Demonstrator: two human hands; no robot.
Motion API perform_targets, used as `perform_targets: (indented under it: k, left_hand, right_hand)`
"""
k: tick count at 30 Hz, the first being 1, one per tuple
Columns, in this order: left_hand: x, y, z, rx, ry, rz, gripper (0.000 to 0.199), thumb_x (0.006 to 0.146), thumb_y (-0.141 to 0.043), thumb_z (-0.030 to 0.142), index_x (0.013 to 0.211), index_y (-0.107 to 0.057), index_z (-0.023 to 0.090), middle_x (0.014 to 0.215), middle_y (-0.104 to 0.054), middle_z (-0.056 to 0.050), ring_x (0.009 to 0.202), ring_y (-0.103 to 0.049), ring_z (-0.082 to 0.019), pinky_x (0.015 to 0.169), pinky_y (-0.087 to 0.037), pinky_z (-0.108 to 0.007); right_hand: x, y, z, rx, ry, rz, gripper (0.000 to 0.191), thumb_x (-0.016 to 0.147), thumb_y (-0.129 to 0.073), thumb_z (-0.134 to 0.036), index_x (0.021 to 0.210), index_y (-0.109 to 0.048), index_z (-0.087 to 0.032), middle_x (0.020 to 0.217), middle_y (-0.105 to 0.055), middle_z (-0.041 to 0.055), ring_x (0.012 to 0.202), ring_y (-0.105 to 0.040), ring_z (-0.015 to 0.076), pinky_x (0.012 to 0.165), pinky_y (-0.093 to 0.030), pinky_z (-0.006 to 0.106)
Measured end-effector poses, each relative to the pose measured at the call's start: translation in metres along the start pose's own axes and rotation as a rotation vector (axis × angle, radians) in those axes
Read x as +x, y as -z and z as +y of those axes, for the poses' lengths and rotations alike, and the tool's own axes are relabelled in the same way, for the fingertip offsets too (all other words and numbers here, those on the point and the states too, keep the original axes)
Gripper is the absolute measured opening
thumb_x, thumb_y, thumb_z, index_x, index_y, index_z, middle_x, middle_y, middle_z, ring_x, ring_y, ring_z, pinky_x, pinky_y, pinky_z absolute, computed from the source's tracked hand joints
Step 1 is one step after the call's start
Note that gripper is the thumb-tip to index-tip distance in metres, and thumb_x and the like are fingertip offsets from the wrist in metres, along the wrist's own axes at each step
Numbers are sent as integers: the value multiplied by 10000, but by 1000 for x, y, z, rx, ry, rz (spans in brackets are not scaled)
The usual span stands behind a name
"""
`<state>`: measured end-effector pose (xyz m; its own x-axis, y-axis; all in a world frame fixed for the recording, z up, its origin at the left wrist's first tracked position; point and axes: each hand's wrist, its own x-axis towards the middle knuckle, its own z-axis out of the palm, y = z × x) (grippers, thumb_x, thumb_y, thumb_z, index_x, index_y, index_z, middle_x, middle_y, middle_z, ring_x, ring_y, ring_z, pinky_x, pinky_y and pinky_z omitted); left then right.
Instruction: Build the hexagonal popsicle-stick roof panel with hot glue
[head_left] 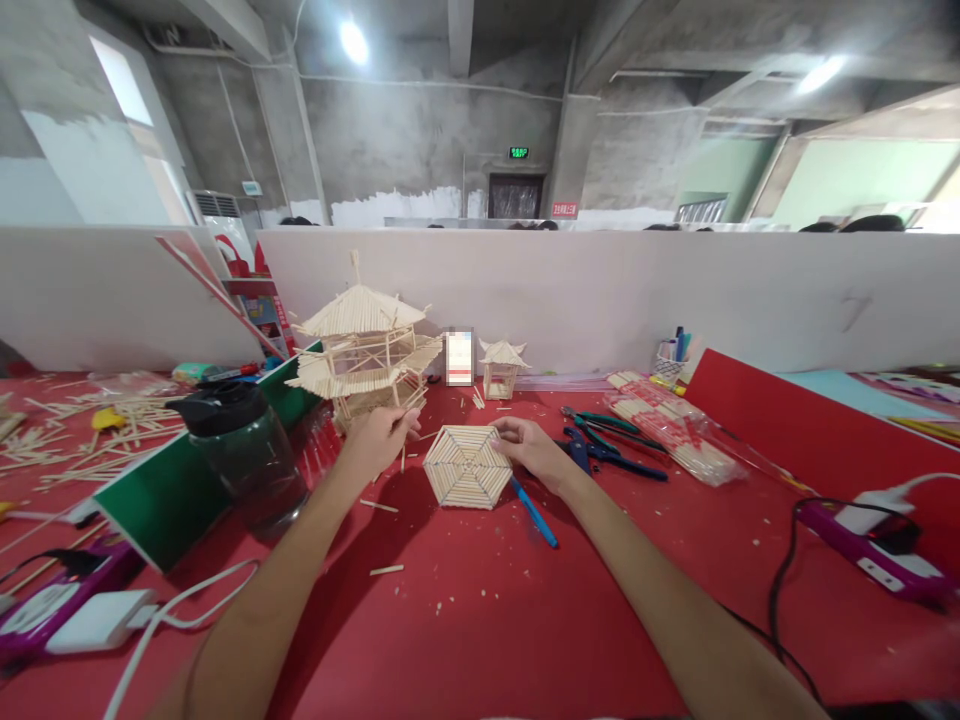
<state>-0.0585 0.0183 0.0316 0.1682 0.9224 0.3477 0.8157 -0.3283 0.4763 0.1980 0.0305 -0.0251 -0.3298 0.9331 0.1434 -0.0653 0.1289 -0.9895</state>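
Note:
A hexagonal panel (469,467) of thin wooden sticks, with dark lines running out from its centre, is in front of me. My right hand (531,447) grips its upper right edge between thumb and fingers. To the panel's left, my left hand (381,436) is closed in a pinch; whatever is between its fingertips is too small to make out. Just behind that hand stands a two-roofed stick pavilion (367,350), its lower part partly covered by the hand. A smaller stick pavilion (502,370) stands farther back. Beside the panel lies a blue pen (535,513).
Pliers (600,450) and bagged sticks (675,430) lie to the right. A dark-lidded bottle (244,450) stands at left by a green board (161,500). Loose sticks (386,571) are scattered on the red table (480,640). Power strips (874,555) and cables flank both sides.

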Motion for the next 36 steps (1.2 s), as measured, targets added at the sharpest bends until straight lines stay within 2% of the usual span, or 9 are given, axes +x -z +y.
perform_targets:
  k: [3,5,9,13,16,21,25,29,36]
  left_hand:
    - [2,-9,-3,-200,-86,-152,382,871,-467,487,879,-712,194,929,-750,-63,843,-675,-231,753,-479,-306]
    - [3,-14,-2,-262,-136,-202,311,819,-558,461,885,-693,189,904,-739,-51,794,-663,-211,723,-484,-296]
    - [3,-15,5,-279,-126,-92,256,823,-572,410,841,-665,173,787,-705,-36,724,-628,-180,698,-472,-288]
    - [1,-9,11,-319,-109,20,299,835,-560,418,960,-660,166,842,-706,-46,761,-632,-190,711,-482,-302]
    - [-1,-7,13,-311,-117,51,302,840,-550,428,942,-661,166,865,-707,-47,777,-631,-194,715,-482,-303]
    - [0,-7,12,-348,-103,24,285,830,-561,415,911,-664,162,846,-714,-47,766,-639,-195,694,-492,-295]
    - [1,-9,13,-385,-114,-29,270,818,-570,406,875,-663,159,829,-710,-53,751,-640,-195,691,-497,-303]
    - [1,-12,12,-368,-141,-69,247,828,-563,385,866,-666,164,826,-706,-49,752,-636,-189,688,-487,-299]
    - [1,-14,10,-369,-170,-95,231,830,-564,375,869,-671,175,836,-713,-44,779,-636,-189,710,-492,-305]
  right_hand:
    - [1,0,1,42,-1,52,365,616,-771,-408,850,-597,-189,825,-682,33,778,-636,180,711,-489,312]
    - [1,0,-1,65,-1,72,372,615,-772,-410,854,-588,-192,841,-684,42,796,-644,190,705,-502,315]
    - [-4,-2,-8,74,-31,48,413,604,-793,-373,896,-557,-201,861,-679,31,782,-650,186,666,-522,303]
    - [-11,-10,-17,48,-57,-93,431,618,-800,-352,934,-552,-196,852,-675,14,765,-653,171,694,-536,314]
    - [-14,-16,-21,24,-47,-179,448,627,-806,-352,963,-566,-180,879,-686,29,797,-658,173,733,-531,323]
    - [-14,-20,-18,-14,-36,-229,446,657,-793,-382,992,-583,-175,886,-691,38,813,-659,178,755,-518,326]
    - [-11,-22,-14,-40,46,-238,408,660,-788,-393,955,-611,-175,946,-689,49,880,-653,185,810,-497,324]
    - [-11,-24,-16,-85,96,-199,370,692,-749,-431,942,-651,-177,965,-694,52,891,-642,189,807,-490,320]
    - [-14,-19,-23,-94,61,-122,374,740,-684,-465,962,-707,-164,890,-708,55,801,-633,177,712,-500,299]
